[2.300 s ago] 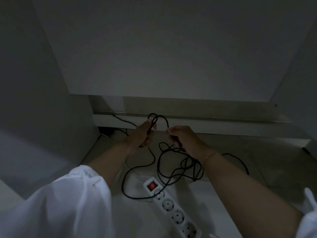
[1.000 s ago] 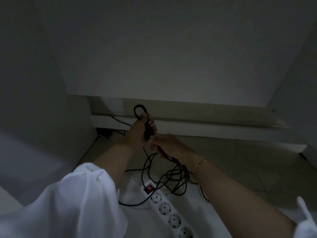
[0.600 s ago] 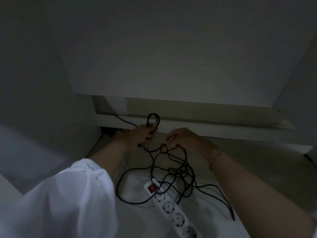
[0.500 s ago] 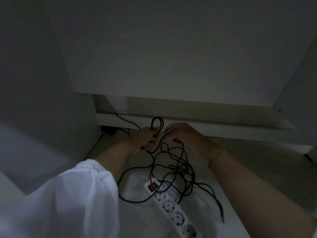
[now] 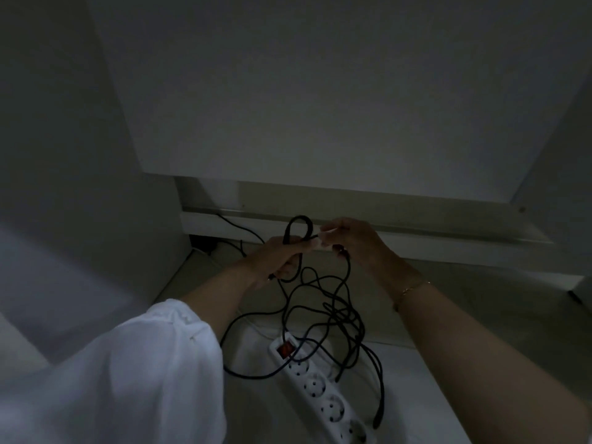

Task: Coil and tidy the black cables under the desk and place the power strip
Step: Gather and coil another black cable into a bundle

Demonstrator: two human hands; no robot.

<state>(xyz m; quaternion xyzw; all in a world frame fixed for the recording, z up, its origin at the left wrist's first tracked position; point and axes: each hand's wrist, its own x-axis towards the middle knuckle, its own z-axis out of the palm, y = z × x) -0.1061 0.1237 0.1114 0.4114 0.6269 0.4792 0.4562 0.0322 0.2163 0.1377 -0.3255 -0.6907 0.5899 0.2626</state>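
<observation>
1. Our left hand [image 5: 282,256] grips a folded loop of black cable [image 5: 339,312]: coiling is under way.
2. Our right hand [image 5: 355,243] pinches the next strand (dim light).
3. Next, we gather the slack draped over the power strip [image 5: 320,390] on the floor.

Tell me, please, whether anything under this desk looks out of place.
The black cable hangs from the left hand and right hand in a loose tangle, draped over the sockets of the white power strip. Only a small loop is coiled.
</observation>
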